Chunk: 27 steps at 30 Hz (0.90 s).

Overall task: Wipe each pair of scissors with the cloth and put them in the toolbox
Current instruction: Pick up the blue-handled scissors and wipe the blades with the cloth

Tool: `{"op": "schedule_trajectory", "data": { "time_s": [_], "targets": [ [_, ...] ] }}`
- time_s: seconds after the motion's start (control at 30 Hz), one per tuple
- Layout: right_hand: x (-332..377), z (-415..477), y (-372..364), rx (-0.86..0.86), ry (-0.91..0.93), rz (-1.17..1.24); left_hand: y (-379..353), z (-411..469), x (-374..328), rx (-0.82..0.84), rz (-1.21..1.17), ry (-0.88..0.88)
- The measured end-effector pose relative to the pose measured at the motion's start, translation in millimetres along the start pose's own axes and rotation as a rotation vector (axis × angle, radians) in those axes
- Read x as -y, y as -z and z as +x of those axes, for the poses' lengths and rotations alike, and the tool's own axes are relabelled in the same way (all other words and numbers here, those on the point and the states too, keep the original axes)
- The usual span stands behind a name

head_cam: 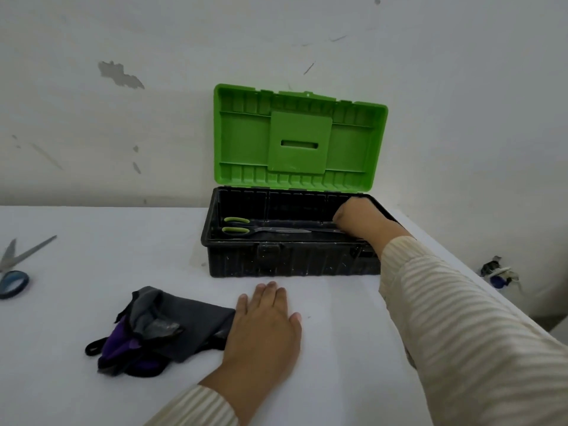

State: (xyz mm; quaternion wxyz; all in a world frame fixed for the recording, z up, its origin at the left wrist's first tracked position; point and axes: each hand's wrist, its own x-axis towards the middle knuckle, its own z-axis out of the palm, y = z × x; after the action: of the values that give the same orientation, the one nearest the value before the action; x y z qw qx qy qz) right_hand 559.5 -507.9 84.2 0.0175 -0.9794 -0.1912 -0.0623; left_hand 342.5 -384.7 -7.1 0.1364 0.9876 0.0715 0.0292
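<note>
- The toolbox (292, 265) stands on the white desk (92, 235), its back to the wall (153, 133). The body is black. The green lid (299, 139) is raised upright.
- One pair of green-handled scissors (246, 230) lies on the toolbox floor, handles at the left end and blades pointing right.
- The right hand (359, 216) reaches into the right end of the toolbox, near the blade tips. Its fingers curl downward and are hidden. It cannot be told whether they grip anything.
- The left hand (264, 327) lies palm down on the desk in front of the toolbox, fingers straight and holding nothing. Its outer edge touches the cloth (190, 321).
- The grey cloth lies crumpled on the desk, partly over a purple and black item (120, 345).
- A pair of blue-handled scissors (15, 272) lies at the left edge of the desk, blades apart, well away from the toolbox.
</note>
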Motion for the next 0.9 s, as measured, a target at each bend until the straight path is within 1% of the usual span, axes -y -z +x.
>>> {"op": "schedule_trajectory", "data": {
  "time_s": [0.03,0.07,0.1,0.13,0.2,0.27,0.33,0.37,0.43,0.5,0.57,0.6,0.63,0.67,0.73,0.77,0.83,0.9],
  "targets": [
    [7,-9,8,-0.102,-0.001,0.121,0,2,-1,0.006,-0.010,0.000],
    [17,-21,14,-0.177,-0.019,0.291,0,3,-2,0.006,-0.033,-0.004],
    [29,-34,19,-0.228,-0.047,0.499,1,3,-1,-0.006,-0.086,-0.009],
    [43,-48,22,-0.261,-0.059,0.685,0,2,0,-0.042,-0.191,-0.014],
    [70,-77,22,-0.247,-0.060,0.923,7,-7,4,-0.167,-0.530,0.013],
    [94,-106,15,-0.169,-0.084,1.058,23,-22,10,-0.288,-0.827,0.070],
    [117,-130,4,-0.060,-0.085,1.079,43,-34,23,-0.406,-0.951,0.114],
    [131,-141,0,-0.005,-0.057,1.040,54,-38,34,-0.470,-0.993,0.118],
    [164,-163,-4,0.082,0.062,0.967,75,-44,60,-0.587,-1.063,0.127],
    [200,-181,-5,0.086,0.212,0.890,94,-48,93,-0.656,-1.224,0.162],
    [232,-193,-7,0.090,0.313,0.760,112,-54,130,-0.685,-1.406,0.233],
    [244,-195,-10,0.110,0.329,0.685,117,-55,152,-0.698,-1.409,0.275],
    [254,-196,-14,0.128,0.329,0.622,120,-55,175,-0.714,-1.340,0.322],
    [264,-195,-19,0.128,0.325,0.575,120,-54,200,-0.720,-1.210,0.382],
    [278,-191,-28,0.060,0.309,0.534,120,-50,249,-0.677,-0.840,0.523],
    [283,-189,-32,0.015,0.301,0.514,120,-47,272,-0.631,-0.658,0.591],
    [289,-186,-38,-0.056,0.308,0.478,121,-43,309,-0.485,-0.340,0.688],
    [289,-186,-41,-0.124,0.317,0.482,121,-38,334,-0.316,-0.156,0.708]
  ]
}}
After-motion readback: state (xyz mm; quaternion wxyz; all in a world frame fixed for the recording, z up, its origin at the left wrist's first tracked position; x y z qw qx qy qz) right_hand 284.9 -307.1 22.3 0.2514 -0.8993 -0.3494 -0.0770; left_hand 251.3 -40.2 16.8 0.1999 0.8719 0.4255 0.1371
